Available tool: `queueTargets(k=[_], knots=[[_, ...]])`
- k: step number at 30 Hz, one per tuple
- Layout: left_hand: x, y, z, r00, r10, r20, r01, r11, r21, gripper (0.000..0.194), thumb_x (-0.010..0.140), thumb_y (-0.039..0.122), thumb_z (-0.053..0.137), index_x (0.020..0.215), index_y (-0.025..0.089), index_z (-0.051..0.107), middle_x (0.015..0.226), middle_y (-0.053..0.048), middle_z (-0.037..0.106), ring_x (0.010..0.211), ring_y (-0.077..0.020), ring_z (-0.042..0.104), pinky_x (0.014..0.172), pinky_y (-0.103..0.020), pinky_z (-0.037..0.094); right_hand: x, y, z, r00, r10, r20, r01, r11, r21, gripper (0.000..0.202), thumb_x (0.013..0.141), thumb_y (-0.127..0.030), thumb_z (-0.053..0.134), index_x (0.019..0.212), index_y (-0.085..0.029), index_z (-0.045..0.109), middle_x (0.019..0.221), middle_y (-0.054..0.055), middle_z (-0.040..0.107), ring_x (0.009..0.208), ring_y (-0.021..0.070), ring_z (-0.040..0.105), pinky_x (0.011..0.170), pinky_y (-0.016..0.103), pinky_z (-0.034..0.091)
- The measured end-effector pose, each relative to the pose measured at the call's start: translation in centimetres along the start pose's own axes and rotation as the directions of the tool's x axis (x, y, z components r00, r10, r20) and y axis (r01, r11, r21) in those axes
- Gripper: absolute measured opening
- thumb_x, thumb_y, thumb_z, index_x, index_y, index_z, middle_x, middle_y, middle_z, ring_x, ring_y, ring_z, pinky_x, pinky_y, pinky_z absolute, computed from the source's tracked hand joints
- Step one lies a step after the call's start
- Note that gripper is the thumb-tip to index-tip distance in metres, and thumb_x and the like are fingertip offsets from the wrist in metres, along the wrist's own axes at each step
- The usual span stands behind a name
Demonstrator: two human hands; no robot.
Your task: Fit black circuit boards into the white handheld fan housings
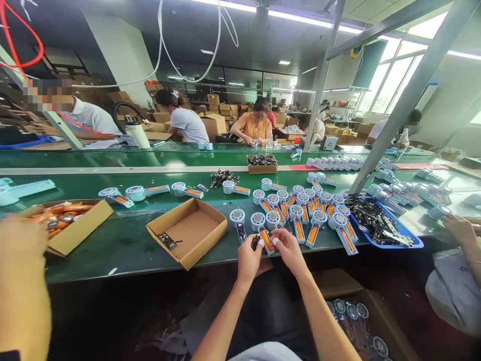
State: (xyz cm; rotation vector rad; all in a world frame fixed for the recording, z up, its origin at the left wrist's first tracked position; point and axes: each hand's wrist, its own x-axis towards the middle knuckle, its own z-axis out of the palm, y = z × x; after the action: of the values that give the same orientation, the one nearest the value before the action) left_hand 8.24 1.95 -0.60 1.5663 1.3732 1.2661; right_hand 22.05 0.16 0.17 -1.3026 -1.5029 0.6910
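Note:
My left hand [248, 259] pinches a small black circuit board [256, 241] between thumb and fingers at the table's front edge. Close by on the right, my right hand [289, 251] has thumb and fingertips drawn together; whatever they grip is too small to make out. White covers show on both thumbs. Between the hands lies a light-blue handheld fan body [266, 239] with an orange strip in its open handle. Just left of it, another fan body [237, 217] has a dark board in its handle. Several similar fan bodies [296, 213] crowd behind my right hand.
A cardboard tray [205, 220] with a few circuit boards lies left of my hands. Further left is a box of orange parts [80, 228], beside another person's arm [24, 286]. A blue tray [398, 243] of boards sits right, near a metal post [391, 120].

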Motion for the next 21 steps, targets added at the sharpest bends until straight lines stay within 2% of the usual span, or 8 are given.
queueTargets(k=[4,7,10,13,15,18,21], knots=[[0.2,0.3,-0.8,0.999,-0.001,-0.052,0.000,1.000,-0.012,0.016,0.079,0.030,0.058,0.087,0.019,0.066,0.087,-0.008,0.075,0.082,-0.0247,0.068,0.079,-0.036,0.050,-1.2,-0.9,-0.2,0.996,-0.075,-0.043,0.067,0.984,-0.163,0.020,0.090,-0.020,0.047,0.099,-0.017,0.065,0.097,0.011,0.070,0.093,0.0243,0.067,0.085,0.039,0.054],[0.9,0.4,-1.4,1.000,-0.003,-0.027,0.002,0.999,-0.048,0.015,0.074,0.032,0.061,0.080,0.019,0.065,0.074,-0.004,0.070,0.070,-0.0213,0.065,0.069,-0.031,0.050,-1.4,-1.9,-0.3,0.989,-0.150,0.002,0.145,0.952,-0.271,0.029,0.086,-0.012,0.052,0.110,-0.020,0.067,0.112,0.011,0.068,0.110,0.0264,0.061,0.098,0.041,0.047],[1.9,0.5,-2.0,1.000,-0.006,0.026,0.008,0.995,-0.100,0.017,0.071,0.036,0.063,0.076,0.019,0.063,0.062,0.001,0.063,0.056,-0.0162,0.057,0.057,-0.027,0.046,-0.4,-2.5,0.1,0.970,-0.208,0.122,0.237,0.916,-0.323,0.041,0.083,-0.008,0.058,0.120,-0.024,0.066,0.116,0.007,0.069,0.104,0.0223,0.064,0.094,0.035,0.049],[2.6,0.6,-2.5,0.998,-0.015,0.054,0.023,0.989,-0.149,0.021,0.069,0.039,0.064,0.075,0.019,0.062,0.061,0.003,0.059,0.050,-0.0133,0.053,0.051,-0.025,0.044,0.8,-2.4,0.9,0.954,-0.230,0.191,0.288,0.881,-0.376,0.035,0.084,-0.005,0.059,0.112,-0.023,0.070,0.104,0.005,0.072,0.094,0.0206,0.067,0.085,0.032,0.052],[2.7,0.5,-2.8,0.999,-0.021,0.047,0.028,0.985,-0.168,0.023,0.069,0.041,0.064,0.075,0.019,0.061,0.061,0.003,0.059,0.050,-0.0131,0.053,0.052,-0.025,0.044,1.0,-2.0,1.5,0.953,-0.239,0.186,0.297,0.856,-0.423,0.033,0.086,-0.004,0.057,0.110,-0.022,0.070,0.101,0.006,0.073,0.093,0.0214,0.067,0.084,0.032,0.052],[2.4,0.3,-3.1,0.999,-0.030,0.023,0.034,0.985,-0.172,0.021,0.070,0.040,0.063,0.075,0.019,0.060,0.060,0.004,0.058,0.051,-0.0137,0.053,0.054,-0.025,0.046,0.4,-1.5,2.3,0.953,-0.262,0.151,0.302,0.819,-0.487,0.037,0.088,-0.004,0.055,0.120,-0.020,0.065,0.107,0.008,0.073,0.099,0.0231,0.066,0.087,0.034,0.053],[1.8,0.1,-3.4,0.999,-0.046,0.002,0.045,0.986,-0.160,0.020,0.072,0.038,0.061,0.078,0.019,0.061,0.061,0.003,0.059,0.052,-0.0145,0.055,0.056,-0.026,0.047,-0.6,-1.2,2.9,0.947,-0.286,0.147,0.320,0.782,-0.536,0.037,0.091,-0.006,0.053,0.125,-0.019,0.062,0.103,0.008,0.074,0.096,0.0236,0.066,0.084,0.034,0.054]])
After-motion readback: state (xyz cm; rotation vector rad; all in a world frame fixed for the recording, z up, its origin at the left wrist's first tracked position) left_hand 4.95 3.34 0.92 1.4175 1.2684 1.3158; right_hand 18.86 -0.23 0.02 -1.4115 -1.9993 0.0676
